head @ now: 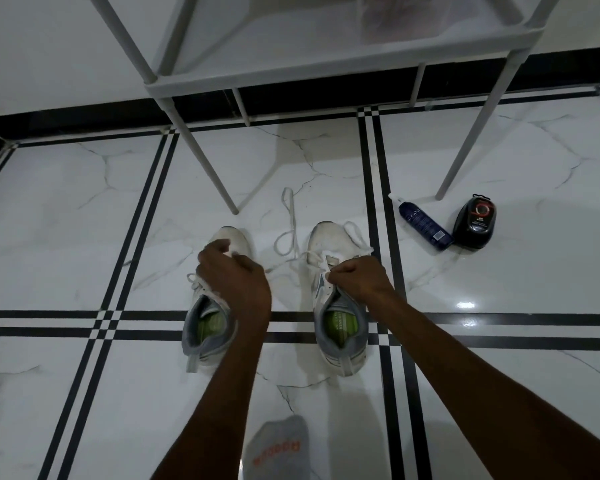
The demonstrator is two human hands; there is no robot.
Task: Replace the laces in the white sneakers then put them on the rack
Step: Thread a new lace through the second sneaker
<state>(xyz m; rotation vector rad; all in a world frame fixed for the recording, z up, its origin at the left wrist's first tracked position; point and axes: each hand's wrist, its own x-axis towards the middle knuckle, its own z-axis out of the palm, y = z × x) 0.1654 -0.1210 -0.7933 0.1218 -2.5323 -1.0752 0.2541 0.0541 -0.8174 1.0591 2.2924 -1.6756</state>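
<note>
Two white sneakers with grey collars and green insoles stand side by side on the tiled floor, toes pointing away from me. My left hand (234, 277) hovers over the left sneaker (205, 329), its fingers curled and pinching a bit of white lace near the toe. My right hand (359, 277) is closed in a fist over the tongue area of the right sneaker (326, 237), pinching lace at the eyelets. A loose white lace (293, 223) trails in loops across the floor between the shoes. The white rack (326, 60) stands just beyond them.
The rack's thin legs (210, 164) come down close to the shoe toes. A dark blue spray bottle (425, 225) lies to the right beside a black shoe-polish applicator (475, 221). My foot in a grey sock (278, 448) shows at the bottom edge.
</note>
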